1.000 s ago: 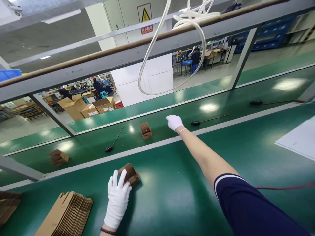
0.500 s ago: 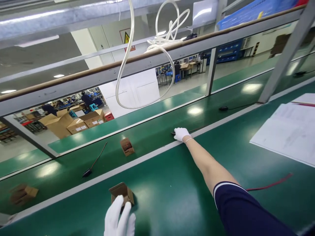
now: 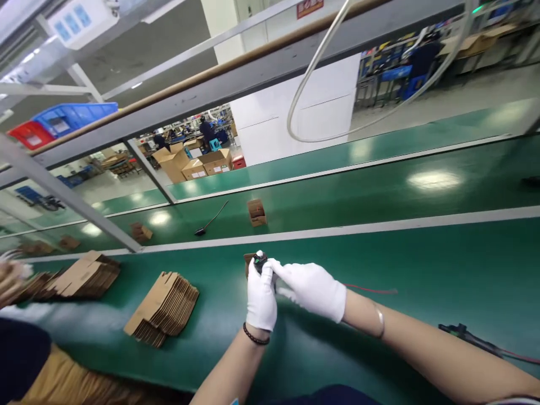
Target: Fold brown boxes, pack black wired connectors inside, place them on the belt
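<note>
Both my hands wear white gloves and meet over the green work surface. Between the fingers of my left hand (image 3: 261,301) is a small black plastic part (image 3: 259,261) with a trace of green on it. My right hand (image 3: 318,289) pinches the same part from the right side. Just behind them stands a small open cardboard box (image 3: 248,264), mostly hidden by the gloves. A red wire (image 3: 373,290) trails from behind my right wrist; whether it joins the black part I cannot tell. Another black part with a red wire (image 3: 472,340) lies past my right forearm.
Stacked flat cartons (image 3: 166,309) lie at left, with more cartons (image 3: 86,275) beyond, near another person's hand (image 3: 12,278). On the green belt (image 3: 337,199) behind a metal rail are a small box (image 3: 256,212) and a black part with a cable (image 3: 201,230). A post (image 3: 71,197) rises at left.
My right hand has come back from the belt to my left hand. My left hand, earlier open at the small box, now holds the black part. The view has swung left.
</note>
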Tool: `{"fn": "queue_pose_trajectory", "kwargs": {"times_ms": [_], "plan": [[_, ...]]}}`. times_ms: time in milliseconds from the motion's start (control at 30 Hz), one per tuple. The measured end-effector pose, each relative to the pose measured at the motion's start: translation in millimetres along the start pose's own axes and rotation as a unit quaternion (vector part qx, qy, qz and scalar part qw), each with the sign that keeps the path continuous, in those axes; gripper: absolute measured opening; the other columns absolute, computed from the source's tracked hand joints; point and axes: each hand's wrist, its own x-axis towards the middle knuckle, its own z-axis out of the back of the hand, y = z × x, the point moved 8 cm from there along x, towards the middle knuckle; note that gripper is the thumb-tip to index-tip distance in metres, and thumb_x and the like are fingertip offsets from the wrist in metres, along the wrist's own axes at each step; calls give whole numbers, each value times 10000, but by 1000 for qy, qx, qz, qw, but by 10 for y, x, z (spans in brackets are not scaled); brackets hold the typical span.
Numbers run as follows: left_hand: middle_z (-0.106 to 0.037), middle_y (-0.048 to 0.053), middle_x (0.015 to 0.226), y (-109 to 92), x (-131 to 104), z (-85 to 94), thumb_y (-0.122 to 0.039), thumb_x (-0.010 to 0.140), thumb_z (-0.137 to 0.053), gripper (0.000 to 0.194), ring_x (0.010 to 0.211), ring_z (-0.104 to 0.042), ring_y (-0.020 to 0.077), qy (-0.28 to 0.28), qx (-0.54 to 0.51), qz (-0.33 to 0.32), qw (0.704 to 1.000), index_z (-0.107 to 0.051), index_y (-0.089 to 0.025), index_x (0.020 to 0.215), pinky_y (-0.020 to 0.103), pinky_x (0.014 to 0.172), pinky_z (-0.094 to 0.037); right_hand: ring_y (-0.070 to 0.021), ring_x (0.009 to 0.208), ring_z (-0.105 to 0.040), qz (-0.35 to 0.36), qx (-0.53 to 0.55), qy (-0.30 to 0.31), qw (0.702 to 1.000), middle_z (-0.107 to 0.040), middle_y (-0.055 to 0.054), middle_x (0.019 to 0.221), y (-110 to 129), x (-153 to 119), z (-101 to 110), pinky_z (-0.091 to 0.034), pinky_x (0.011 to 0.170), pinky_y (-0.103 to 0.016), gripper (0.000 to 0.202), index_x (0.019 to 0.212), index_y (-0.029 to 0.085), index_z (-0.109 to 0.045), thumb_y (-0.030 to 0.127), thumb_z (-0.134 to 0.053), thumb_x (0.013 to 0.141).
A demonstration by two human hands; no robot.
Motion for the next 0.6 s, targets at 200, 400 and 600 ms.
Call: {"fn": "queue_pose_trajectory", "kwargs": {"times_ms": [200, 400, 600], "plan": [[-524, -31, 687, -35, -7, 229, -422, 668, -715, 483, 571, -496, 78, 154, 92, 71, 981, -534, -160, 1031, 233, 605, -423, -125, 619, -541, 83, 51, -56, 994, -644, -28, 745, -141, 103, 420, -317, 536, -235, 281, 856, 218, -668, 292, -410, 941], [-532, -42, 676, -16, -295, -88, -225, 555, -784, 727, 599, -485, 105, 327, 201, 95, 919, -498, -166, 1222, 254, 616, -433, -136, 757, -583, 10, 150, -77, 986, -678, -29, 838, -154, 292, 420, -409, 678, -232, 244, 850, 212, -691, 268, -460, 905], [-581, 45, 1027, -175, -187, 111, -169, 641, -670, 682, 916, -567, 166, 161, 185, -13, 969, -418, -195, 1274, 313, 886, -443, -143, 741, -582, -40, 88, 7, 995, -655, -37, 864, -34, 258, -50, -369, 598, -230, 237, 999, 243, -676, 276, -466, 896]]}}
